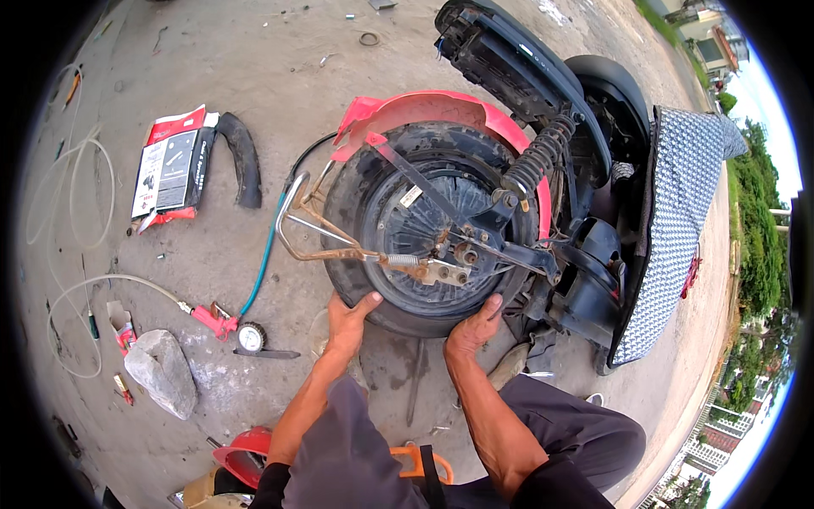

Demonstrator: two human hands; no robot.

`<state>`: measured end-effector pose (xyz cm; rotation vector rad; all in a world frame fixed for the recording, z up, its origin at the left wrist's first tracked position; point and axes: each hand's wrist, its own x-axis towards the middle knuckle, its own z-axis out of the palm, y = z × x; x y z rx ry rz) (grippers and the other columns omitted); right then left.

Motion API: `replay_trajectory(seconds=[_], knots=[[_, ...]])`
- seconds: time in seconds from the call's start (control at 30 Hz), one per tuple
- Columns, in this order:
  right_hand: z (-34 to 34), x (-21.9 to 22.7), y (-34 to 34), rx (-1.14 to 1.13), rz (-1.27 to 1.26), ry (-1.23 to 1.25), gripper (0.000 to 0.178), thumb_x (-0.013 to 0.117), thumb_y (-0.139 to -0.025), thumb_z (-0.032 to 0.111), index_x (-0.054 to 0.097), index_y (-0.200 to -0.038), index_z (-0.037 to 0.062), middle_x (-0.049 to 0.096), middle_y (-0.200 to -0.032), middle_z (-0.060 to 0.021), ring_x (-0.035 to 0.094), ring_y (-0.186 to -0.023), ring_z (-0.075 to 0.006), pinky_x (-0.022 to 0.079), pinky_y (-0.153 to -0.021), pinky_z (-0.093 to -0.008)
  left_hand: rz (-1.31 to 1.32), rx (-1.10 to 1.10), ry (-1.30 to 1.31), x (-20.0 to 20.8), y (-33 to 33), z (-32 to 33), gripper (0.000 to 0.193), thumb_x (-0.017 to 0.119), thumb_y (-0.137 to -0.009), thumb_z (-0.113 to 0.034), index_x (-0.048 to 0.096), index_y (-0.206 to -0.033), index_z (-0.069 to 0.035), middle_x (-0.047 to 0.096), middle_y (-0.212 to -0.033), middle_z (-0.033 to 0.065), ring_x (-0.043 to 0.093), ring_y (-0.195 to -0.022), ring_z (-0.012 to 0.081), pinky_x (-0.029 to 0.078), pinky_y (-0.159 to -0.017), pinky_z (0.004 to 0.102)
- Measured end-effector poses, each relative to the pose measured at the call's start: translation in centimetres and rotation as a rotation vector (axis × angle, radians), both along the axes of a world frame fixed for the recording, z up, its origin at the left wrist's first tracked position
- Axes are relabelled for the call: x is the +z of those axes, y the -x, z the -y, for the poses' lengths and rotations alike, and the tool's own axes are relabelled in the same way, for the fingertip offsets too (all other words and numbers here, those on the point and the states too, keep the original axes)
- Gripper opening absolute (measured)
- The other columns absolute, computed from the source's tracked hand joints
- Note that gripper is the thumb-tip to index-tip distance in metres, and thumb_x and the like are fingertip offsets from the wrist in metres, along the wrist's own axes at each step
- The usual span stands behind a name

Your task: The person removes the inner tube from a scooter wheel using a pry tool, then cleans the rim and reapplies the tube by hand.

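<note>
A scooter lies tipped on its side with its black rear tyre (343, 216) facing me. My left hand (346, 327) grips the tyre's near edge on the left, its thumb on the sidewall and its fingers mostly hidden beneath. On the right of the same edge, my right hand (473, 332) holds the tyre with the thumb pointing up; its other fingers are largely out of sight. Inside the tyre sits a dark, dusty hub (415, 216). A rusty metal stand (326, 254) juts out to the left, and a red mudguard (441, 103) curves over the far side.
A coiled shock absorber (543, 154) and a quilted silver cover (678, 220) are at right. Leftward lie a red inflator with a gauge (250, 338), a printed bag (174, 170), a curved black rubber piece (242, 159), a stone (161, 373) and a pale hose (114, 280).
</note>
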<state>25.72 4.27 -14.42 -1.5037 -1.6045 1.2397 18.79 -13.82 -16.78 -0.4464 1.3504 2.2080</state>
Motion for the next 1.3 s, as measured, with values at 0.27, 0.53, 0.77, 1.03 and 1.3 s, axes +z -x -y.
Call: replay_trajectory(seconds=[0.27, 0.53, 0.77, 1.03, 1.3], knots=[[6.0, -0.2, -0.2, -0.208, -0.247, 0.31, 0.093, 0.055, -0.096, 0.064, 0.033, -0.148, -0.0106, 0.041, -0.151, -0.0207, 0.048, -0.131, -0.0295, 0.036, -0.112, -0.0376, 0.009, 0.068, -0.217, 0.5, 1.3, 0.9, 0.073, 0.08, -0.086, -0.024, 0.041, -0.141, 0.004, 0.057, -0.134, 0.0158, 0.054, -0.124, 0.025, 0.04, -0.11, 0.039], [5.1, -1.0, -2.1, -0.029, -0.421, 0.335, 0.084, 0.054, -0.099, 0.058, 0.029, -0.152, -0.0015, 0.038, -0.154, -0.016, 0.045, -0.135, -0.0309, 0.039, -0.112, -0.0438, 0.079, -0.013, -0.158, 0.5, 0.2, -0.5, 0.058, 0.074, -0.091, -0.024, 0.05, -0.134, 0.007, 0.06, -0.13, 0.0138, 0.055, -0.12, 0.0234, 0.041, -0.106, 0.0382], [10.2, 2.1, -1.4, -0.03, -0.358, 0.752, 0.077, 0.055, -0.099, 0.056, 0.031, -0.15, 0.0029, 0.042, -0.149, -0.0155, 0.046, -0.133, -0.0358, 0.044, -0.106, -0.0516, 0.028, 0.018, -0.057, 1.7, 4.6, 1.0, 0.052, 0.075, -0.091, -0.023, 0.055, -0.129, 0.005, 0.065, -0.121, 0.0133, 0.062, -0.109, 0.0216, 0.047, -0.099, 0.0352], [3.0, -2.6, -14.9, 0.71, 0.35, 0.364, 0.057, 0.07, -0.094, 0.04, 0.054, -0.128, -0.0027, 0.067, -0.105, -0.0118, 0.066, -0.094, -0.0249, 0.052, -0.083, -0.0375, 0.156, 0.06, -0.167, 1.9, -0.1, 0.2, 0.067, 0.077, -0.089, -0.031, 0.047, -0.136, 0.006, 0.06, -0.13, 0.0182, 0.061, -0.116, 0.0272, 0.049, -0.101, 0.0424], [5.2, -3.2, -14.5, 0.95, 0.819, 0.003, 0.03, 0.068, -0.09, 0.026, 0.058, -0.108, 0.0031, 0.062, -0.109, -0.0178, 0.065, -0.094, -0.0405, 0.052, -0.08, -0.0495, 0.104, -0.001, -0.048, 1.9, 1.4, 0.7, 0.051, 0.073, -0.092, -0.021, 0.054, -0.132, 0.005, 0.066, -0.125, 0.0139, 0.063, -0.114, 0.0247, 0.049, -0.102, 0.0394]])
